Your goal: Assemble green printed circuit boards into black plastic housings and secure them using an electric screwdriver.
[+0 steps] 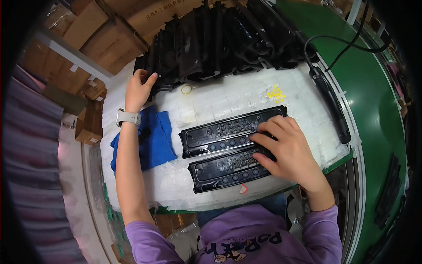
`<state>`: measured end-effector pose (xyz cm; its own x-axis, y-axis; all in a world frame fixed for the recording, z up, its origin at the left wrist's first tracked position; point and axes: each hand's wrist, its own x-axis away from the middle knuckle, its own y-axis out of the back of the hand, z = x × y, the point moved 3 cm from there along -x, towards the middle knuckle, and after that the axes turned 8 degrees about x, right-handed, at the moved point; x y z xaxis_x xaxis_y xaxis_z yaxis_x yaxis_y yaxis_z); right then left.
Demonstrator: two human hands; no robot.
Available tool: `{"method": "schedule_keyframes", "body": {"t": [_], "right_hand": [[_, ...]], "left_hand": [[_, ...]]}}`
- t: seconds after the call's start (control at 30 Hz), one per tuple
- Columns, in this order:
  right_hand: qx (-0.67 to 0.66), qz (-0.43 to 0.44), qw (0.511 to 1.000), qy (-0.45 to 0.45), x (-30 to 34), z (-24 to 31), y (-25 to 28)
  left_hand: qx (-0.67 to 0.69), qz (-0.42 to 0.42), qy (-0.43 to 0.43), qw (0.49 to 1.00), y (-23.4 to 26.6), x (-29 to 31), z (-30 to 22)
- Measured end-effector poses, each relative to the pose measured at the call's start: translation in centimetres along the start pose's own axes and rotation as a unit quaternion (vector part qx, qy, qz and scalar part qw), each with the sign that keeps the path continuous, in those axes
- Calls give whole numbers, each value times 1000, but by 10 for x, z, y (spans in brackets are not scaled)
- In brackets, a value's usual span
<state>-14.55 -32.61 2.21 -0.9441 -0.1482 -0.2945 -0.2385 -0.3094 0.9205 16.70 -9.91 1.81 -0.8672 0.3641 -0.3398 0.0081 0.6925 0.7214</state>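
Two long black plastic panels lie side by side on the white padded table: the far panel (198,137) and the near panel (209,175). Each shows a row of round spots along its near side and a cluster of small square cells. Over their right ends is my right hand (285,147), fingers bent and apart. Its fingertips meet the far panel, while the thumb reaches over the near one. My left hand (139,90) is farther off, thumb and fingers closed at the edge of the leftmost black plastic part (161,72) in a row; the fingertips are partly hidden.
Several more black plastic parts (198,42) fill the table's far side. A blue cloth (156,141) lies left of the panels. Small yellow dots (276,94), a yellow ring (186,89) and a corded black hand tool (329,103) are around. Cardboard boxes (105,44) stand beyond; a green surface (373,97) runs along the right.
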Motion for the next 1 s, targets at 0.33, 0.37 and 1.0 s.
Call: {"method": "schedule_keyframes", "body": {"t": [0.33,0.37,1.0], "right_hand": [[-7,-12,1000,17,-9,8,-2],[-19,-19,999,21,-11,10,-1],[-50,44,994,89,-13,21,-16]], "left_hand": [[-70,-71,11,995,12,2,13],[-91,-87,12,992,13,2,15],[429,-192,150,869,49,65,66]]}}
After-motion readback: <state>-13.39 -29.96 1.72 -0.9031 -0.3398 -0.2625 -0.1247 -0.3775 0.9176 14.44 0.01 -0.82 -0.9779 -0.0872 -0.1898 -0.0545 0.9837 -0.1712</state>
